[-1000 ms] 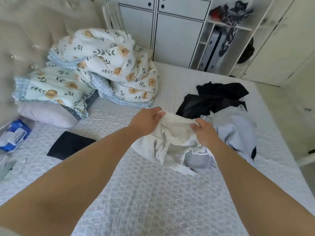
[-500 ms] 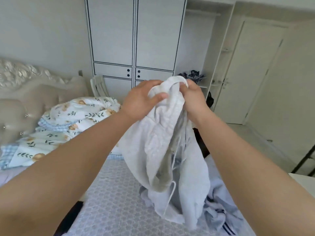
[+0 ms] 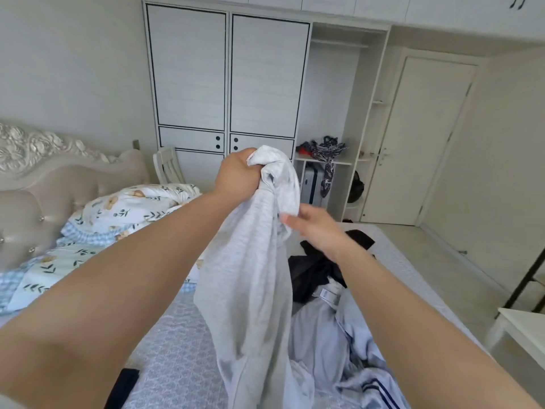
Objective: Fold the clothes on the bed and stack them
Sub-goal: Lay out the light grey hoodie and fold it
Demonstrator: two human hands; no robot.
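The left hand (image 3: 238,174) is clenched round the bunched top of a light grey garment (image 3: 250,276), holding it up above the bed (image 3: 177,364) so that the cloth hangs down in long folds in front of the wardrobe (image 3: 227,84). Just below and to the right of that fist, the right hand (image 3: 312,227) has its fingertips against a fold at the garment's edge — whether they pinch the cloth or only touch it I cannot tell. Beneath the hanging garment, on the bed, lies a pale blue garment (image 3: 354,349) with dark stripes, and beyond it a black garment (image 3: 312,273) in a heap. To the garment's left, by the padded headboard (image 3: 44,187), a floral duvet (image 3: 118,214) is piled — well apart from the clothes.
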